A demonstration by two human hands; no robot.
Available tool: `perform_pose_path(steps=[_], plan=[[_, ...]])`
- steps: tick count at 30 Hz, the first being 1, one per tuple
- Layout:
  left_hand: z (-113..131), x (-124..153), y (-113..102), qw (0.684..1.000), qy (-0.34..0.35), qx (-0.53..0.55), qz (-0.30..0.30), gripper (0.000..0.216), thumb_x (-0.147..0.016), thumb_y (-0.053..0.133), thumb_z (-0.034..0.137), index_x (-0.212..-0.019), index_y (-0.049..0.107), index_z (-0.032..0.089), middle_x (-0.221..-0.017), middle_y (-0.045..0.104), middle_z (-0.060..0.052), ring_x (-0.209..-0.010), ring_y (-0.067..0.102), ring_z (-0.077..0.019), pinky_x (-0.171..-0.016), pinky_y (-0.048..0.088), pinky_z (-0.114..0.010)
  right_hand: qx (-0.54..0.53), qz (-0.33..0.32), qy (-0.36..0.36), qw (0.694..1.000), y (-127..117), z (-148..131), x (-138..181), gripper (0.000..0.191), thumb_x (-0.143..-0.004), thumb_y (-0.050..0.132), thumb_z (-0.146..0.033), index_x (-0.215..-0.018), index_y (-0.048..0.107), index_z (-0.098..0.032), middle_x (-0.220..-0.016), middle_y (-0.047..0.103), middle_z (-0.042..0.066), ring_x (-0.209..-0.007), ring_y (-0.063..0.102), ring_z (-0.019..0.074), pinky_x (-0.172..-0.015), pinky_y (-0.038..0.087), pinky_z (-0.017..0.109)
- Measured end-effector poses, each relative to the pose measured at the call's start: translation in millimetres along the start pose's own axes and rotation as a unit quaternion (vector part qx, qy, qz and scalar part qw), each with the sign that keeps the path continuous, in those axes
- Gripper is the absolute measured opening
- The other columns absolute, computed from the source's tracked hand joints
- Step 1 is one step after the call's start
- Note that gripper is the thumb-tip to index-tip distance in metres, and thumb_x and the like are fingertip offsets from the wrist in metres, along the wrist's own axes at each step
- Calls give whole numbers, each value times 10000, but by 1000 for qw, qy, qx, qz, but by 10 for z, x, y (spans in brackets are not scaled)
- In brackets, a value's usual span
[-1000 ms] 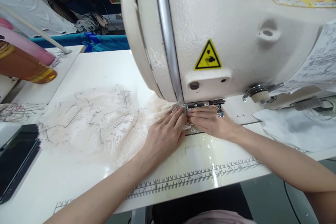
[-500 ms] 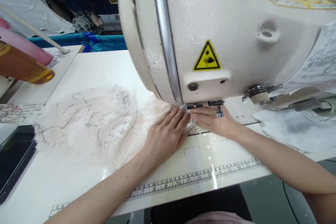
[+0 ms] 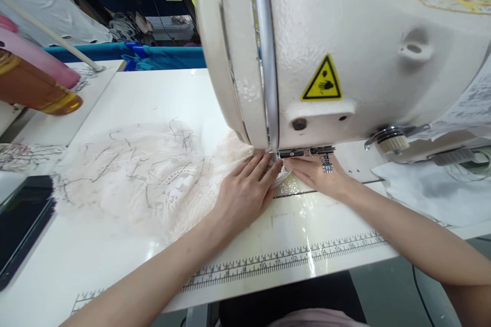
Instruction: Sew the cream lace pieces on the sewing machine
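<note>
A pale cream lace fabric (image 3: 126, 173) with dark loose threads lies spread on the table, its right end bunched up at the sewing machine (image 3: 303, 56). My left hand (image 3: 245, 184) rests flat on that end, fingers stretched out towards the presser foot area. On the other side, my right hand (image 3: 322, 173) has its fingers closed at the fabric's edge, just below the metal attachment (image 3: 327, 163). Its thumb is hidden. The needle and the exact stitching spot are covered by my fingers and the machine head.
A phone (image 3: 26, 225) lies at the left edge. Beyond it lean a bottle of amber liquid (image 3: 38, 87) and a pink bottle (image 3: 57, 64). White cloth (image 3: 425, 189) lies at right. A printed ruler (image 3: 284, 260) runs along the front edge. Another person in white (image 3: 49, 0) sits behind.
The whole view has shifted slightly, so the machine appears farther right. Both hands stay by the presser foot on the lace fabric, with hardly any movement against the machine.
</note>
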State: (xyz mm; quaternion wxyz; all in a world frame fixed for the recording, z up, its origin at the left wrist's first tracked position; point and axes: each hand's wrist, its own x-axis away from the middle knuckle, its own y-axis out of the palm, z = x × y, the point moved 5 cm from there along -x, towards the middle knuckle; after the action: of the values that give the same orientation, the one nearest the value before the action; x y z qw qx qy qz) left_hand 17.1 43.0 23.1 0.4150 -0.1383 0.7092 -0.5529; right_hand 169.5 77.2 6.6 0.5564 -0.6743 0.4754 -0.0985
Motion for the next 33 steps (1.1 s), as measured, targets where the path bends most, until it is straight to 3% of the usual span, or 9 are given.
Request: perform_pose_path(steps=[7,11,14,26,33], plan=[[54,35,-30,996,89,5,16,264,-908,459,90,-1119,616,63,-1200,645,-125,-1125,608,-230,-967,522,-370,63,-42,-12,997,-46,-124,-44,228,-923,449,-178,-998,652,-248,-928,680,-8,-768,596,140,-666,445,290],[7,30,-52,997,74,6,6,206,-914,448,103,-987,639,82,-1161,668,-120,-1096,626,-220,-966,525,-361,131,-23,-89,987,-58,-243,-45,331,-870,424,-25,-1018,645,-223,-1021,674,17,-843,590,150,-728,432,303],[-20,18,-73,998,59,5,5,204,-925,434,121,-924,637,101,-1148,676,-114,-1083,634,-209,-958,530,-349,130,-25,-135,982,11,-294,-36,320,-875,429,-22,-1031,632,-214,-1026,667,22,-881,581,135,-773,439,293],[-33,19,-49,1000,24,-5,1,196,-932,447,190,-964,613,91,-1167,660,-149,-1091,630,-237,-926,547,-359,103,10,-143,984,59,-354,-7,228,-873,487,-67,-877,644,-232,-936,669,-17,-910,562,120,-823,405,284],[-27,5,-50,1000,14,7,-8,242,-929,432,196,-1059,595,74,-1180,650,-162,-1133,603,-250,-948,534,-379,126,-20,-146,981,48,-345,-12,234,-886,451,-77,-878,641,-213,-967,670,2,-884,562,121,-789,408,283]])
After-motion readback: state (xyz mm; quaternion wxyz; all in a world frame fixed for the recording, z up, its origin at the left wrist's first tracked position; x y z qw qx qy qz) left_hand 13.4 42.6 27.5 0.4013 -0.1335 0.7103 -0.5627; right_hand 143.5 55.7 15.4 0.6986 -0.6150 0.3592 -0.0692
